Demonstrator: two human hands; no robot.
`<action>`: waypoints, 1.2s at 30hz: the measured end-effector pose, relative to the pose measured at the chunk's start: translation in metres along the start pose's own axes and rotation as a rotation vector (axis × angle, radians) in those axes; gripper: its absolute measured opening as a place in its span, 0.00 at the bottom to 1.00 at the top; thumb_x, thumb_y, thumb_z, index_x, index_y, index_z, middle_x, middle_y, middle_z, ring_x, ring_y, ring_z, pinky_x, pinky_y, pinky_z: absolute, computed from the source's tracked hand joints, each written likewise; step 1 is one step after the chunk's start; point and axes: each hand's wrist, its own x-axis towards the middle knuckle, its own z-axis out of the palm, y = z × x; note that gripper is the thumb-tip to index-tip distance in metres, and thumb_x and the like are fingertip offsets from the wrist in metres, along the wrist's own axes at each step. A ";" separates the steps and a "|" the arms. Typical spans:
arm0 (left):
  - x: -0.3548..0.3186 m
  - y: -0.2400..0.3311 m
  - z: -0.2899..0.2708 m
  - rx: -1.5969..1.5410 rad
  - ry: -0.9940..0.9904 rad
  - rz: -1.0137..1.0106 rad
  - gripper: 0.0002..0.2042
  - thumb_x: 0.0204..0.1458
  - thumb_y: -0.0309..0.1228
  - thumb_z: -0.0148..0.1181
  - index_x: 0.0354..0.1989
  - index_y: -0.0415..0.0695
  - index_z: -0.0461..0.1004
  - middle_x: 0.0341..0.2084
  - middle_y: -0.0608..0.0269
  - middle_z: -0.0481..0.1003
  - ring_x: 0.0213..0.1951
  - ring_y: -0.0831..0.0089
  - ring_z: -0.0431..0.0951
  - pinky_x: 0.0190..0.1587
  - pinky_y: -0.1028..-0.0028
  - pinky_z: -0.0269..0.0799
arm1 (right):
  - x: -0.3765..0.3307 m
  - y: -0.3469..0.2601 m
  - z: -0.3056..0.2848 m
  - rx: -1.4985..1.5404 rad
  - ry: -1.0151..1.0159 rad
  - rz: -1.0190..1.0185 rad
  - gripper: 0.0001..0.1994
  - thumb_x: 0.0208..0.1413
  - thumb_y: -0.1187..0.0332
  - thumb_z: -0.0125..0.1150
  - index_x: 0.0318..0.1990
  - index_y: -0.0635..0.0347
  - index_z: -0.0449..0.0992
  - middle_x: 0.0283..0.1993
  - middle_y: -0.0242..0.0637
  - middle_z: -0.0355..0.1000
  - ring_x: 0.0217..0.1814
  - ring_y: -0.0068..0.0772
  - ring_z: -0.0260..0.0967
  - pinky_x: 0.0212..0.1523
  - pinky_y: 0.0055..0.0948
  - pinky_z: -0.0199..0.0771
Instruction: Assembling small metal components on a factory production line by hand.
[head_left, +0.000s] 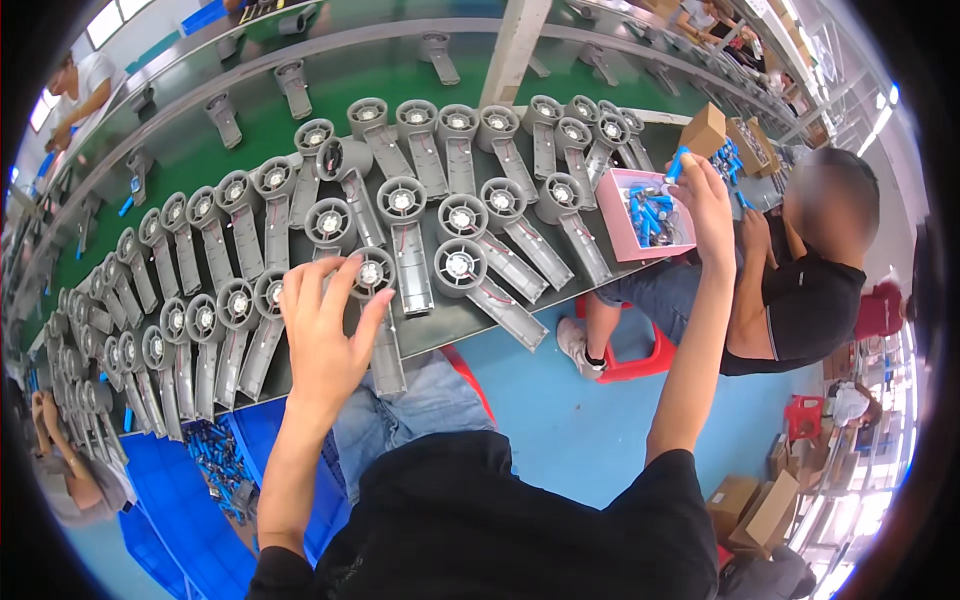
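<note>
Pinching a blue cylinder in a narrow grip, the right hand is at the upper right of the head view, above a pink box holding more blue cylinders. Left of centre, the left hand has a wide grip, fingers spread beside a grey fan housing; contact cannot be told. Other grey housings lie in rows across the surface.

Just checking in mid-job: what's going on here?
The person's right hand pinches a blue cylindrical part above a pink box of similar parts. The left hand is spread open at one grey fan housing; whether it touches is unclear. More grey housings stand in rows across the bench.
</note>
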 end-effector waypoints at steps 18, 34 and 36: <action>-0.027 0.037 -0.003 -1.478 0.073 -0.663 0.15 0.65 0.34 0.51 0.45 0.32 0.76 0.39 0.50 0.80 0.41 0.68 0.81 0.47 0.68 0.76 | -0.196 -0.090 0.210 0.792 -0.382 -0.180 0.08 0.64 0.68 0.52 0.43 0.65 0.67 0.43 0.43 0.68 0.45 0.39 0.71 0.49 0.36 0.74; -0.038 -0.008 -0.035 -0.962 -0.037 -0.552 0.16 0.56 0.21 0.57 0.53 0.40 0.73 0.28 0.62 0.78 0.22 0.83 0.70 0.26 0.82 0.66 | -0.217 -0.045 0.214 0.118 -0.438 -0.212 0.10 0.50 0.80 0.68 0.41 0.65 0.79 0.35 0.31 0.71 0.23 0.10 0.63 0.22 0.13 0.63; -0.035 -0.010 -0.031 -0.574 -0.070 -0.265 0.11 0.51 0.20 0.61 0.44 0.41 0.79 0.22 0.66 0.73 0.21 0.82 0.69 0.24 0.78 0.64 | -0.219 -0.049 0.221 0.098 -0.420 -0.225 0.09 0.50 0.80 0.68 0.40 0.65 0.80 0.35 0.32 0.70 0.23 0.11 0.63 0.22 0.13 0.62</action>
